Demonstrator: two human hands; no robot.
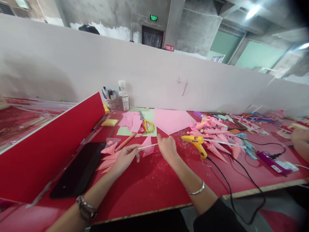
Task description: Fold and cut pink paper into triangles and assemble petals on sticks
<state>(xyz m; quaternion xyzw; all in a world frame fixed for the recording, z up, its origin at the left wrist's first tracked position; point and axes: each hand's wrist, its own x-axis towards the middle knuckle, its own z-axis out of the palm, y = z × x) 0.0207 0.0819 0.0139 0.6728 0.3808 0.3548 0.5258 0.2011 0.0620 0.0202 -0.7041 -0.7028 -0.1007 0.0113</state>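
Note:
A thin white stick [150, 146] spans the gap between my two hands, low over the red table. My left hand [127, 156] pinches its left end with the fingers bent. At the right end, my right hand [167, 147] is closed on it, thumb up. Right behind the stick stands a pink pointed paper piece [146, 141]; whether a finger touches it is hidden. Beside my left hand lie several flat pink paper cones [108, 161] and a brown wooden stick [125, 142].
A yellow glue gun [196, 143] with a trailing cord lies to the right, by a heap of pink cones [212, 125]. Yellow-handled scissors [149, 126] and a pink sheet [172, 120] lie behind. A black phone-like slab [80, 170] is left. Another person's hand [300, 140] shows far right.

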